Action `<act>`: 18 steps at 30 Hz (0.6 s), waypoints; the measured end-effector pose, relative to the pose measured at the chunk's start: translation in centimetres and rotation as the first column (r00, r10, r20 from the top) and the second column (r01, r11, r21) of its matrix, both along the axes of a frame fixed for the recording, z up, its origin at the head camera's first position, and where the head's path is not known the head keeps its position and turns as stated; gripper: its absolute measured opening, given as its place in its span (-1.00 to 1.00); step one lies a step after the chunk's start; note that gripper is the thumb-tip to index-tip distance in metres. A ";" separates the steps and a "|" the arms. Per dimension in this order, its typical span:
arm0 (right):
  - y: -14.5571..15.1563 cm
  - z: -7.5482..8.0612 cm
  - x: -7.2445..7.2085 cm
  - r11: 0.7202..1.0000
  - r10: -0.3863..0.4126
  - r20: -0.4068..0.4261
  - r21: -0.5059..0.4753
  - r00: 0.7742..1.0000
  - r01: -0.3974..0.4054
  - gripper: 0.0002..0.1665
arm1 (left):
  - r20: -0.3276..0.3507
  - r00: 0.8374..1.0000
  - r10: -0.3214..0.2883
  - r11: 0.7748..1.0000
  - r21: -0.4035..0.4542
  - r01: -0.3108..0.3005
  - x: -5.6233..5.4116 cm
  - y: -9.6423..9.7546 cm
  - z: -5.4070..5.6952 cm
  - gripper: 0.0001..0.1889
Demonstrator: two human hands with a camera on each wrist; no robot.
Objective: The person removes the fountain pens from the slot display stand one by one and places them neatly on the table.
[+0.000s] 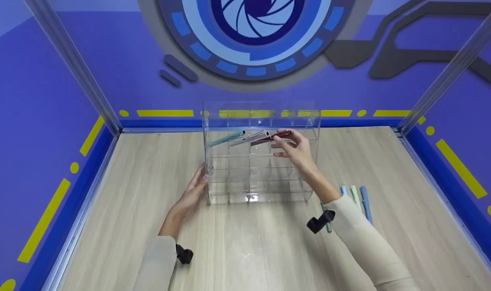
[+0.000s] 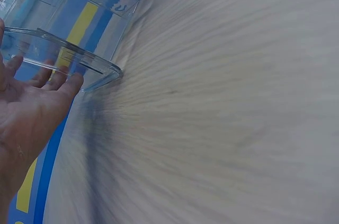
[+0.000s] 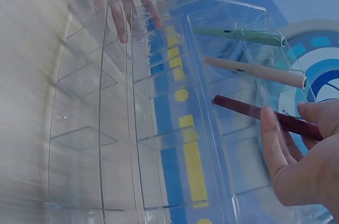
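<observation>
A clear acrylic pen rack point(image 1: 249, 198) with several compartments stands on the table. My right hand point(image 1: 298, 150) is at its upper right and pinches a dark red pen point(image 3: 238, 106), which slants into an upper compartment. Left of that pen, a whitish pen point(image 3: 254, 69) and a green pen point(image 3: 238, 34) lie slanted in the same upper tier, capped ends toward me. Low on the rack's left side, my left hand point(image 1: 194, 190) rests against the clear wall. Its fingers point(image 3: 121, 25) lie extended along that wall, seen through the plastic in the right wrist view.
Right of the rack, partly behind my right sleeve, lie a light blue pen point(image 1: 343, 190), a pale green pen point(image 1: 355, 195) and a dark blue pen point(image 1: 365, 202). A dark green pen point(image 1: 329, 228) shows below my right wrist camera. Blue walls border the wooden table point(image 1: 245, 250).
</observation>
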State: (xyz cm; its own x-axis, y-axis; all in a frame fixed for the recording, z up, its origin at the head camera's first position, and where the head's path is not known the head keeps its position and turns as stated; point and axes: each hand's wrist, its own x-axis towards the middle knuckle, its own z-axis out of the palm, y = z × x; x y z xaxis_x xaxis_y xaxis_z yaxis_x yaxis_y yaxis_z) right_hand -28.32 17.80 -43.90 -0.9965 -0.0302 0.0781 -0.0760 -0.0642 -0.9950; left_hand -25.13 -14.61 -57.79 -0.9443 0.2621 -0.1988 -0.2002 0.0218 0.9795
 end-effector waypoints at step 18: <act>-0.4 0.4 0.4 0.993 -0.101 -0.081 -0.064 0.992 0.096 -0.60 | -0.010 1.000 0.001 0.999 0.034 -0.001 0.1 0.0 0.4 -0.23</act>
